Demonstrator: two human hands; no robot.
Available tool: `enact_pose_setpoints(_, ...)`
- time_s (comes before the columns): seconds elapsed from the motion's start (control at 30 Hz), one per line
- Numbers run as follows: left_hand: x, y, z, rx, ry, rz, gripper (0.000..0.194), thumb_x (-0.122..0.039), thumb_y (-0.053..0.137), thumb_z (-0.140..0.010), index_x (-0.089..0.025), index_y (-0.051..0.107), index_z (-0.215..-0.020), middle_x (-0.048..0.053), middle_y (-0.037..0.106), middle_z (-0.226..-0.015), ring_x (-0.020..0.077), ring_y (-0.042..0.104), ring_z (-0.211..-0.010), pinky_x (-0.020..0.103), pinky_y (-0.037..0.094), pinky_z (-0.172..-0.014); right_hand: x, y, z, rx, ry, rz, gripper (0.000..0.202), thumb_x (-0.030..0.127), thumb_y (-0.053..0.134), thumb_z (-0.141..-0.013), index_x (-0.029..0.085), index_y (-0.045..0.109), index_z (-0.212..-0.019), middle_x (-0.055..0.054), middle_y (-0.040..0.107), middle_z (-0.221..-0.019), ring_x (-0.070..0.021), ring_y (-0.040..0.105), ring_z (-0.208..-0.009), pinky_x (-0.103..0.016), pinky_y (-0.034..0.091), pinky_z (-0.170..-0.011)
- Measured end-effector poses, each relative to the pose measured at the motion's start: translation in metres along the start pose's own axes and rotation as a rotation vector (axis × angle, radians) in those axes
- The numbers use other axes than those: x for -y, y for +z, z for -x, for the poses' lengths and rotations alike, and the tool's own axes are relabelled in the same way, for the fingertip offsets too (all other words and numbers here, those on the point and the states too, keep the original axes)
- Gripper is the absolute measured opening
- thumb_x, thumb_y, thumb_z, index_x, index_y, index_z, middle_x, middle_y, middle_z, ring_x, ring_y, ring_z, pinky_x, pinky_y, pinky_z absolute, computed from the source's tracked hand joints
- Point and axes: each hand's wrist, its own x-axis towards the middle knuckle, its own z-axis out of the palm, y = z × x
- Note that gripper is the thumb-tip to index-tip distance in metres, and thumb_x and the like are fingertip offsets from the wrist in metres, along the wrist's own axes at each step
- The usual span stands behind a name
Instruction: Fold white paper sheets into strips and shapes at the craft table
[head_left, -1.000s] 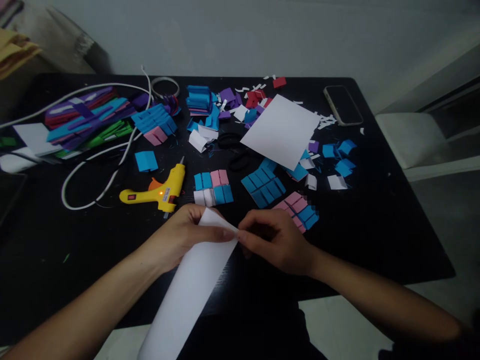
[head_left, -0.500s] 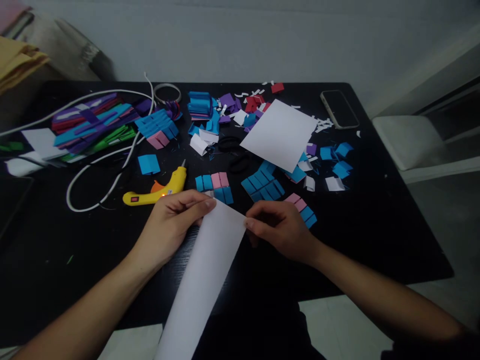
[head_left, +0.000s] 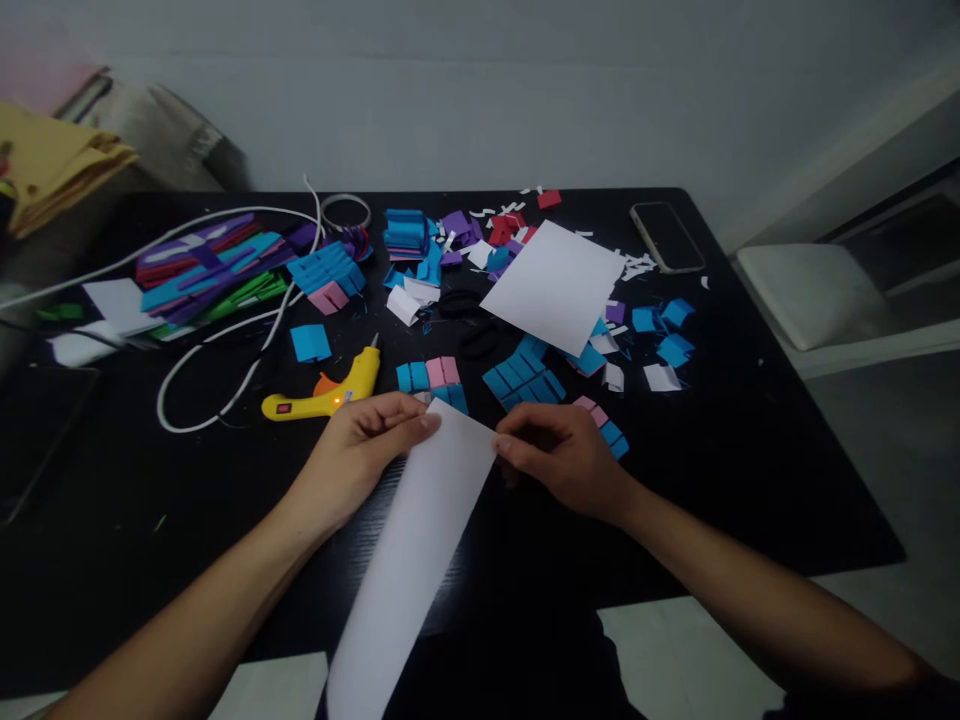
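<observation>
A long white paper hangs between my hands and slants down toward my lap over the table's near edge. My left hand pinches its upper left corner between thumb and fingers. At the upper right corner, my right hand has the paper between thumb and fingertips. Just beyond my left hand lies a yellow glue gun with a small orange light. Blue and pink folded paper pieces sit past the white paper, and a blue folded block rests beyond my right hand.
On the black table lie a white sheet, black scissors, a phone, a white cable, a tape roll, bundled coloured strips and paper scraps. A white stool stands at the right.
The camera view has shifted, so the table's far items appear lower. Both hands keep their hold on the white paper, with little movement.
</observation>
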Motion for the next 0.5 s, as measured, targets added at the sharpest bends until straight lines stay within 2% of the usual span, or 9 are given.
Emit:
enact_pose_setpoints(0.1,0.0,-0.002,-0.001,0.0,0.013,0.004,0.026,-0.041,0.083,-0.083,-0.016,0.075,-0.08,0.001,0.07,-0.07,0.0097,0.062,-0.058,0.019,0.046,-0.054,0.002,-0.004,-0.001,0.024,0.021,-0.006,0.013,0.028,0.076,-0.086,0.019,0.07,-0.081,0.002,0.067,-0.066,-0.012,0.065,-0.056,-0.023,0.051,-0.055)
enact_pose_setpoints(0.27,-0.002,0.002,0.001,0.063,0.042,-0.055,0.023,-0.038,0.082,-0.084,-0.016,0.077,-0.078,0.001,0.071,-0.072,0.009,0.061,-0.061,0.018,0.045,-0.057,0.014,-0.012,-0.008,0.158,0.127,0.038,0.021,0.037,0.074,-0.087,0.017,0.071,-0.08,0.0,0.066,-0.068,-0.0139,0.064,-0.06,-0.026,0.049,-0.058)
enact_pose_setpoints(0.4,-0.004,0.018,0.007,0.2,0.015,-0.159,0.028,-0.04,0.079,-0.084,-0.014,0.074,-0.076,-0.001,0.065,-0.066,0.0079,0.054,-0.058,0.018,0.038,-0.053,0.025,-0.002,-0.009,0.073,0.07,0.227,0.021,0.037,0.076,-0.086,0.017,0.073,-0.082,0.0,0.068,-0.074,-0.0141,0.061,-0.069,-0.025,0.045,-0.061)
enact_pose_setpoints(0.5,-0.009,0.026,0.015,0.252,0.015,-0.246,0.029,-0.041,0.075,-0.085,-0.014,0.07,-0.074,-0.003,0.058,-0.063,0.0071,0.047,-0.055,0.017,0.032,-0.05,0.032,0.007,-0.002,0.054,0.02,0.293,0.02,0.036,0.072,-0.09,0.018,0.073,-0.081,-0.001,0.069,-0.076,-0.0143,0.06,-0.071,-0.026,0.044,-0.063)
